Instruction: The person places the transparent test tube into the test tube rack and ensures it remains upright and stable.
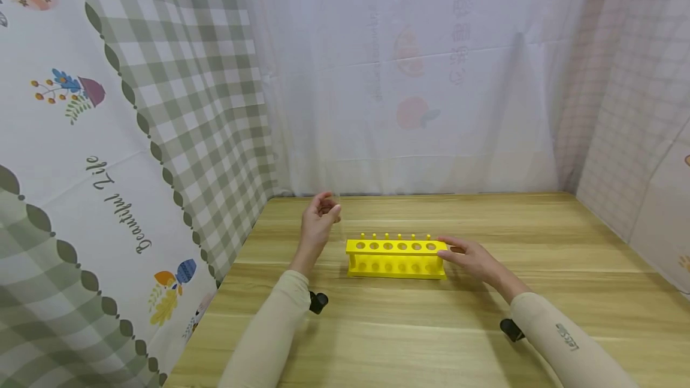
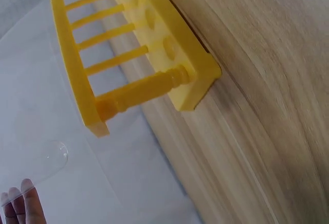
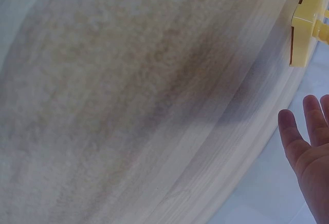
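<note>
I see a yellow rack (image 1: 396,256) with a row of round holes on top, standing on the wooden bench (image 1: 539,292) about in the middle. My left hand (image 1: 319,220) is up in the air, just off the left end of the rack and a little behind it. Its fingers are curled round a clear glass tube (image 2: 38,165). In the head view the tube is very hard to see, but the left wrist view shows its round end sticking out past my fingertips (image 2: 23,203), and the rack's end post is close by. The tube is not in any hole; it is apart from the rack. My right hand (image 1: 469,254) is at the right end of the rack, low over the bench. Its fingers are straight and spread flat, and they reach the rack's end; I cannot tell if they really touch it or just sit beside it. In the right wrist view I see those fingers held out flat with nothing in them, and a yellow corner of the rack up at the top edge. I have pale long sleeves (image 1: 275,328) on both arms. Behind the bench hangs a white curtain (image 1: 409,76), and on the left side there is a cloth with green checks and little flowers (image 1: 178,76).
</note>
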Demonstrator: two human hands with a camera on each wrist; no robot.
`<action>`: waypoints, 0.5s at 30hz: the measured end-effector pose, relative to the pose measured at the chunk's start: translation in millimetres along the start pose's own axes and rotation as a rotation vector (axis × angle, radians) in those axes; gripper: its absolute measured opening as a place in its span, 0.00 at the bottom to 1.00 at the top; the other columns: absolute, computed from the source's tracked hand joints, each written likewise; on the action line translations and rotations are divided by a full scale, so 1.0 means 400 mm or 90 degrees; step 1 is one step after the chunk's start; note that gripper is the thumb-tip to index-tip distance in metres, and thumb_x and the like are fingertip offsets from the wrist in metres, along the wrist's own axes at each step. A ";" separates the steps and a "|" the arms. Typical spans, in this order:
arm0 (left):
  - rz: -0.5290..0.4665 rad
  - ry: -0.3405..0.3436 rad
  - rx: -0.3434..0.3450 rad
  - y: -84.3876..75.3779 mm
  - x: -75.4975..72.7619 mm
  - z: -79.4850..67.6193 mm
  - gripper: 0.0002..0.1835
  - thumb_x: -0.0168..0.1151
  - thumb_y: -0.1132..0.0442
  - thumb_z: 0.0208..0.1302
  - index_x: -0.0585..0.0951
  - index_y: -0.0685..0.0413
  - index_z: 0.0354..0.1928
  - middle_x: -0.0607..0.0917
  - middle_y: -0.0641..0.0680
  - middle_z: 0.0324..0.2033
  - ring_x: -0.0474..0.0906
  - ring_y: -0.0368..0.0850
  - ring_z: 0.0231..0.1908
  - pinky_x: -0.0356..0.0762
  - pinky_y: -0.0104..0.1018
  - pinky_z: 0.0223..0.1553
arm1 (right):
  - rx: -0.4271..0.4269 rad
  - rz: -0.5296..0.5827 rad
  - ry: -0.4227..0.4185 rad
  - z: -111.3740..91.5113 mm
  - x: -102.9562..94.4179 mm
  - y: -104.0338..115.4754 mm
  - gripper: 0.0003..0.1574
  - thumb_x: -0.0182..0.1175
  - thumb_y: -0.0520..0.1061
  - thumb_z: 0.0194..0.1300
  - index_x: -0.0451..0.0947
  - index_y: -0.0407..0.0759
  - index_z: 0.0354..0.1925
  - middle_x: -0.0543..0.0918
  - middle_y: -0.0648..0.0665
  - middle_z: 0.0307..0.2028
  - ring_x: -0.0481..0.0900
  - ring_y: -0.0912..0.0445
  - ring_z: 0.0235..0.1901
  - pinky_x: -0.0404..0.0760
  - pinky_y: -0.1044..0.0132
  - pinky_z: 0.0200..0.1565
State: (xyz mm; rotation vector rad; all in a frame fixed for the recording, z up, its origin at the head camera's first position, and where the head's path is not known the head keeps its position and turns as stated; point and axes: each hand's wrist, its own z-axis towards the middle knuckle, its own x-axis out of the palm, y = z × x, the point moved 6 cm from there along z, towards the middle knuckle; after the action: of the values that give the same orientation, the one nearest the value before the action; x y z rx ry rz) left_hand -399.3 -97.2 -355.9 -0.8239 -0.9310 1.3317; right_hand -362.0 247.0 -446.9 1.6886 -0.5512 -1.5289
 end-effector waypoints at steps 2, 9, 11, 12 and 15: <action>-0.006 0.006 0.002 -0.024 0.013 -0.013 0.20 0.60 0.78 0.65 0.72 0.75 0.59 0.80 0.57 0.38 0.76 0.39 0.35 0.80 0.28 0.36 | -0.003 0.000 -0.001 0.000 0.000 0.000 0.40 0.57 0.60 0.72 0.65 0.38 0.71 0.64 0.28 0.70 0.64 0.29 0.65 0.69 0.36 0.60; -0.003 0.006 0.015 -0.046 0.040 -0.033 0.19 0.60 0.80 0.64 0.72 0.77 0.56 0.80 0.62 0.37 0.77 0.43 0.36 0.80 0.28 0.37 | -0.006 0.001 0.000 0.001 -0.001 0.001 0.40 0.57 0.60 0.72 0.65 0.37 0.71 0.63 0.28 0.70 0.64 0.29 0.65 0.68 0.36 0.61; 0.000 0.005 0.021 -0.043 0.045 -0.036 0.18 0.61 0.80 0.64 0.73 0.75 0.55 0.81 0.60 0.37 0.77 0.43 0.35 0.80 0.28 0.37 | -0.009 0.000 0.001 0.002 -0.001 0.001 0.40 0.57 0.60 0.72 0.65 0.37 0.71 0.63 0.28 0.70 0.63 0.29 0.65 0.68 0.36 0.61; 0.001 0.007 0.023 -0.041 0.047 -0.037 0.18 0.61 0.79 0.64 0.73 0.75 0.55 0.81 0.59 0.37 0.77 0.43 0.36 0.80 0.28 0.37 | -0.010 0.000 0.000 0.002 -0.001 0.001 0.40 0.57 0.59 0.72 0.65 0.37 0.71 0.63 0.28 0.70 0.63 0.29 0.65 0.68 0.36 0.61; 0.005 0.016 0.026 -0.036 0.054 -0.042 0.19 0.61 0.79 0.64 0.73 0.75 0.56 0.81 0.60 0.38 0.77 0.43 0.36 0.80 0.28 0.37 | -0.012 0.000 0.000 0.003 -0.001 0.000 0.40 0.57 0.59 0.73 0.65 0.37 0.71 0.63 0.28 0.70 0.63 0.29 0.66 0.68 0.36 0.61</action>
State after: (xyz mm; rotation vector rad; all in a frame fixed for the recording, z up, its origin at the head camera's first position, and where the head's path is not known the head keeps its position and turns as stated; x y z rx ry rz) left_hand -377.9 -76.6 -348.2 -0.8113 -0.8797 1.3401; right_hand -363.0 247.0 -446.7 1.6736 -0.5351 -1.5288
